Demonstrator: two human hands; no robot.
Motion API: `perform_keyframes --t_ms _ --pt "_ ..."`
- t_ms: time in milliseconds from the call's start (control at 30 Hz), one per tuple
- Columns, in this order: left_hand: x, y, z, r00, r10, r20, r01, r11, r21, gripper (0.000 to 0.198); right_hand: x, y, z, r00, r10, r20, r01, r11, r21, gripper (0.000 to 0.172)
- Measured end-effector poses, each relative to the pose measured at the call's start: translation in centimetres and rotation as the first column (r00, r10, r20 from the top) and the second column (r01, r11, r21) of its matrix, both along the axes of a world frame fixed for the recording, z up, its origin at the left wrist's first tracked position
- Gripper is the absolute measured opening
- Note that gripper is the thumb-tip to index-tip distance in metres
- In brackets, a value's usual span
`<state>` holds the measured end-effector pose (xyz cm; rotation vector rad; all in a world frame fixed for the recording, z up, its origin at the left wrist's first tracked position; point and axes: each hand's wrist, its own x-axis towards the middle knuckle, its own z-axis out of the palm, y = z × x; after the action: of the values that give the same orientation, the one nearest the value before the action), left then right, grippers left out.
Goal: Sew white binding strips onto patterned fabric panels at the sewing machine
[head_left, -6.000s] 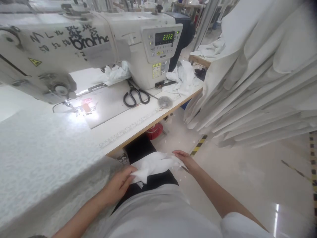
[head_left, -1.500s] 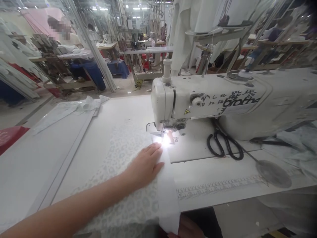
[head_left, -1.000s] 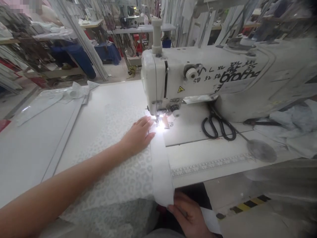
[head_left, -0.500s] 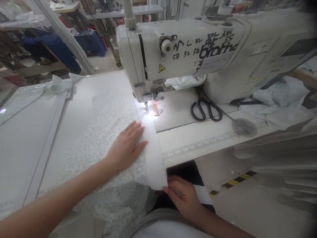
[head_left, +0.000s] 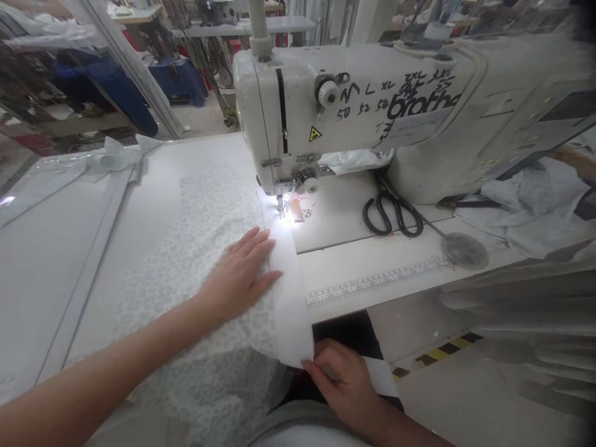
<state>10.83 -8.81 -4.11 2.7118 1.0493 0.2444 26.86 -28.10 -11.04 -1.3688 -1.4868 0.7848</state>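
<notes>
My left hand (head_left: 242, 270) lies flat with fingers spread on a pale leopard-print fabric (head_left: 186, 267), its fingertips at the edge of a plain white strip (head_left: 291, 298). The strip runs along the fabric's right side, up under the lit presser foot (head_left: 281, 206) of a white sewing machine (head_left: 354, 99). At the table's front edge, my right hand (head_left: 342, 382) pinches the lower right corner of the white strip between thumb and fingers. Below the table edge the rest of the printed fabric hangs in folds toward my lap.
Black-handled scissors (head_left: 393, 211) lie on the machine bed to the right, near a round, flat grey piece (head_left: 464, 249) on a thin stem. A printed ruler scale (head_left: 372, 284) runs along the table front. Crumpled pale fabric (head_left: 531, 198) sits at far right.
The camera view has shifted slightly, so the machine appears further right. Both hands keep their hold and place on the fabric and strip, with little visible movement.
</notes>
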Motion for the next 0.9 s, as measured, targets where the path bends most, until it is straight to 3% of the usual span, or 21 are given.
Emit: perform_keyframes --t_ms 100,200,300,433,567,767,900 --pt "0.0 -0.1 0.3 0.998 -0.064 0.027 0.065 0.998 -0.009 0.052 0.8 0.0 0.5 0.987 0.082 0.142 -0.097 0.989 0.108 0.010" --pt "0.3 -0.7 0.8 0.982 -0.179 0.059 0.180 0.984 -0.012 0.032 2.0 0.7 1.7 0.934 0.241 0.265 -0.301 0.929 0.214 0.031" --pt "0.4 -1.7 1.1 0.988 -0.136 0.078 0.139 0.990 -0.032 0.028 2.9 2.0 3.3 0.882 0.278 0.381 -0.408 0.854 0.322 0.037" --pt "-0.2 -2.5 1.0 0.993 -0.103 0.056 0.109 0.989 -0.104 0.044 3.0 3.2 4.8 0.828 0.241 0.505 -0.479 0.773 0.416 0.028" --pt "-0.9 -2.3 1.0 0.992 -0.129 0.012 0.130 0.982 -0.139 0.050 2.5 3.6 5.1 0.835 0.227 0.502 -0.455 0.797 0.397 0.014" --pt "-0.7 0.4 0.8 0.990 -0.139 -0.005 0.138 0.988 -0.068 0.052 2.4 6.1 5.7 0.891 0.331 0.311 -0.412 0.877 0.248 0.018" --pt "-0.2 2.9 0.8 0.989 -0.143 -0.033 0.143 0.990 -0.007 0.052 2.9 8.6 6.2 0.904 0.327 0.276 -0.385 0.902 0.193 0.020"
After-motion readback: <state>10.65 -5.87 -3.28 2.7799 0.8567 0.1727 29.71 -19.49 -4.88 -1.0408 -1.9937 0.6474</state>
